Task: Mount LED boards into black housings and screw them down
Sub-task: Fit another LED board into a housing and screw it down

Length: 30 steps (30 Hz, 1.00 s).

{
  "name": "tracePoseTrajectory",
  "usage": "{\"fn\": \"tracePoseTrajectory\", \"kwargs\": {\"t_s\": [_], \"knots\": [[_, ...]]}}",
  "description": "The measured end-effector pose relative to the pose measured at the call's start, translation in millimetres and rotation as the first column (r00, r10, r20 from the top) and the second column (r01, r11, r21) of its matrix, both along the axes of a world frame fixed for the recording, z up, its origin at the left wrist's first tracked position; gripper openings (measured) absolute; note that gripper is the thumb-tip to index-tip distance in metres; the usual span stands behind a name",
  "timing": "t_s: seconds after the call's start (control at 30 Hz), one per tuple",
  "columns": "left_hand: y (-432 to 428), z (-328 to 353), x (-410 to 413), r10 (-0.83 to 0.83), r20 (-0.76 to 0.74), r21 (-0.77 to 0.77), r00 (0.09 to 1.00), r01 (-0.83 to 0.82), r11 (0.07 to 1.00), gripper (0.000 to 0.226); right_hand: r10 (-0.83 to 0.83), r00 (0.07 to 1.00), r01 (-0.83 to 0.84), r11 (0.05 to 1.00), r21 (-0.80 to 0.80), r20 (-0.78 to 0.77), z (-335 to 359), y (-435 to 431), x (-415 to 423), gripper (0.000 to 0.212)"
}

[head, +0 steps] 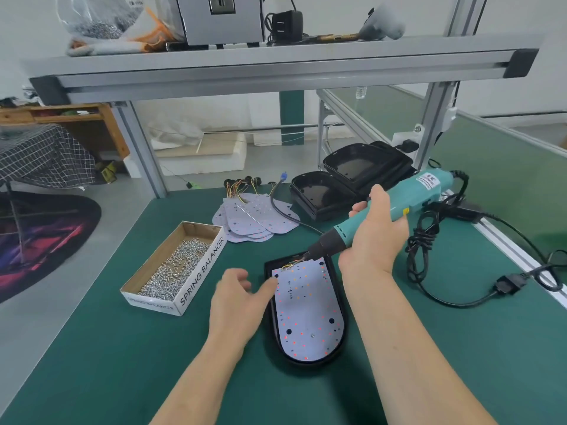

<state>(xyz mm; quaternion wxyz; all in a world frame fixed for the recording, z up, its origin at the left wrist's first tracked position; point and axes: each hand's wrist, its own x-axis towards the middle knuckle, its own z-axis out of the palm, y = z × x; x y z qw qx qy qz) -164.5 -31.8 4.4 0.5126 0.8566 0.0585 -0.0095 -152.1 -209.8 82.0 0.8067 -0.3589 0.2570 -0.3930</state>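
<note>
A white LED board [306, 311] lies inside a black housing [342, 297] on the green mat in front of me. My right hand [377, 234] grips a teal electric screwdriver [399, 207], its black tip down at the board's far end near the coloured wires. My left hand [239, 299] hovers blurred just left of the housing, its fingers loosely spread and its thumb at the board's left edge; I see nothing held in it. One screw shows near the board's near end.
A cardboard box of screws [175, 268] sits to the left. Several spare LED boards [254, 219] with wires lie behind it. Stacked empty black housings [346, 176] stand at the back right. The screwdriver's coiled black cable [423, 243] runs along the right.
</note>
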Motion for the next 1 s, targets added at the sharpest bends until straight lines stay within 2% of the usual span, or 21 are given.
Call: {"fn": "tracePoseTrajectory", "kwargs": {"t_s": [0.03,0.1,0.23,0.33,0.4,0.47,0.6,1.0], "knots": [[0.0,-0.6,4.0,-0.042,-0.136,-0.002,0.990,0.042,0.999,0.065,-0.010,1.000,0.010,0.999,-0.036,0.001,0.4,1.4,1.8,0.014],[-5.7,1.6,10.8,-0.126,-0.253,0.000,0.959,0.131,0.991,0.075,-0.023,1.000,0.024,0.993,-0.113,0.012,1.0,5.0,5.6,0.016],[-18.4,10.6,21.4,-0.209,-0.315,0.012,0.926,0.224,0.974,0.063,-0.023,0.999,0.035,0.966,-0.255,0.048,-0.6,12.7,12.9,0.017],[-19.0,8.3,24.9,-0.305,-0.351,-0.150,0.885,0.268,0.952,0.050,-0.015,0.999,0.028,0.923,-0.384,0.038,-2.6,18.6,18.2,0.019],[-21.2,4.8,22.6,-0.352,-0.357,-0.254,0.865,0.273,0.928,0.022,-0.015,1.000,0.018,0.885,-0.465,0.010,-5.1,22.7,21.2,0.019],[-23.4,2.7,20.6,-0.356,-0.345,-0.327,0.869,0.244,0.913,0.010,-0.009,1.000,0.011,0.852,-0.523,0.008,-8.6,25.9,24.4,0.016],[-25.6,0.9,20.0,-0.351,-0.329,-0.374,0.877,0.220,0.901,0.013,0.006,1.000,-0.004,0.796,-0.605,0.001,-17.4,32.7,27.9,0.017],[-26.7,-5.8,22.4,-0.343,-0.301,-0.390,0.890,0.214,0.896,0.014,0.019,1.000,-0.022,0.738,-0.675,-0.012,-24.1,40.4,31.7,0.020]]}}
